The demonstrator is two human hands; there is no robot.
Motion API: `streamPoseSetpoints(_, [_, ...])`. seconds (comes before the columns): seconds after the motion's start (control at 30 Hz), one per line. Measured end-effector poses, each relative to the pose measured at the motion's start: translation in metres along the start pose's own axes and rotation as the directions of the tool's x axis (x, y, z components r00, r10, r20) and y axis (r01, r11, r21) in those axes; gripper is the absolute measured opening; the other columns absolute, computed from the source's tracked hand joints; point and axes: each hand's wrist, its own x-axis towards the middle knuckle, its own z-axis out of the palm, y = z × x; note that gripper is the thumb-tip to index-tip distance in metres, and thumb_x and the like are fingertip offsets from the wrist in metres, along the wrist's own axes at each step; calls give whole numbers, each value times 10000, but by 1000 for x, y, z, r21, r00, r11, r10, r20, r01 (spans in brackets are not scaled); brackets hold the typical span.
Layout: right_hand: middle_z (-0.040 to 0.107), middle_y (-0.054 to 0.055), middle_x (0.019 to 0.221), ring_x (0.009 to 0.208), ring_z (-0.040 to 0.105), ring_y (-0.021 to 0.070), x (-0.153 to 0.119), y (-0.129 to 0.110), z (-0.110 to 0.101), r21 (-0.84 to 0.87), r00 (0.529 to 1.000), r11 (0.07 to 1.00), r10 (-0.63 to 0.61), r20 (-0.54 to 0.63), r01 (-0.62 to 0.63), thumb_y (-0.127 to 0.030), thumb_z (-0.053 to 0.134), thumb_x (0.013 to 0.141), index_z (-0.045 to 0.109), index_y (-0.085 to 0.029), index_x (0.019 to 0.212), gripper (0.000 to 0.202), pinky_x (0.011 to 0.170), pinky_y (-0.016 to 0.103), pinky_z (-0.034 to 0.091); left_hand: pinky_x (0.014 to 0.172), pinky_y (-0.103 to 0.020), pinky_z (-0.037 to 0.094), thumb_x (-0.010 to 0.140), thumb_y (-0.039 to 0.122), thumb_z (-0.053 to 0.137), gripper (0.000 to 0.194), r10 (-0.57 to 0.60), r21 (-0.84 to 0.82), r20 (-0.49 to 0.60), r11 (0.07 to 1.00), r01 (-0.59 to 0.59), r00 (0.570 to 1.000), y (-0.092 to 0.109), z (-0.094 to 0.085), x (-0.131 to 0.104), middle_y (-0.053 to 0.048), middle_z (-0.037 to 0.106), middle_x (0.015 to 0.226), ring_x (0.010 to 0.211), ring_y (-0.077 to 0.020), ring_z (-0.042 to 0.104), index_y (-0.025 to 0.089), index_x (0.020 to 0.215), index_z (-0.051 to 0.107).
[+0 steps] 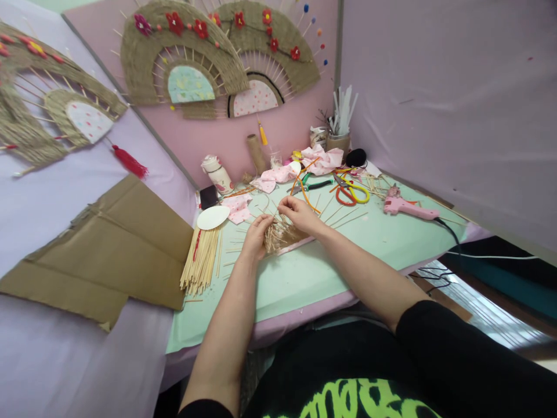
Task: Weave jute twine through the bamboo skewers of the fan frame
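A half-round brown piece (pixel 296 235) with thin sticks fanning out from it lies on the table, its straight pink edge towards me. Tangled tan twine (pixel 275 237) covers its left part. My left hand (pixel 257 232) is closed at the left side of the twine, its fingertips on the strands. Just to the right, my right hand (pixel 297 213) is pinched above the brown piece, among the sticks. What lies between its fingertips is too small to make out.
Sticks (pixel 201 261) and a white oval (pixel 213 217) lie left, beside cardboard (pixel 100 249). Behind are pliers (pixel 319 185), scissors (pixel 359 193), pink cloth (pixel 322 158), a bottle (pixel 217 175) and a tube (pixel 256 153). A corded pink glue gun (pixel 409 207) lies right.
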Motion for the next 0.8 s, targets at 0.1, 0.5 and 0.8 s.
streamPoseSetpoints(0.1, [512,-26,662,635,459,108,-1,0,0,-31,999,999,-42,1,42,-284,516,779,509,-173,727,123,643,251,374,499,-201,397,576,295,747,282,-23,44,20,999,22,1000,-1,-1,0,30,563,629,517,-72,513,149,742,572])
streamPoseSetpoints(0.5, [587,24,709,729,492,144,-5,1,2,-327,957,900,-266,114,289,-227,576,792,597,-165,723,95,724,281,363,558,-206,383,540,301,744,258,131,108,-233,988,-108,964,-10,-8,11,21,584,612,553,-79,511,136,682,606])
streamPoseSetpoints(0.8, [604,0,670,669,519,126,-7,0,2,-200,978,977,-37,207,79,-329,497,818,626,-157,706,243,668,250,366,590,-210,419,527,289,774,305,117,-11,-179,993,-121,977,-8,-9,13,16,611,668,588,-82,552,139,740,615])
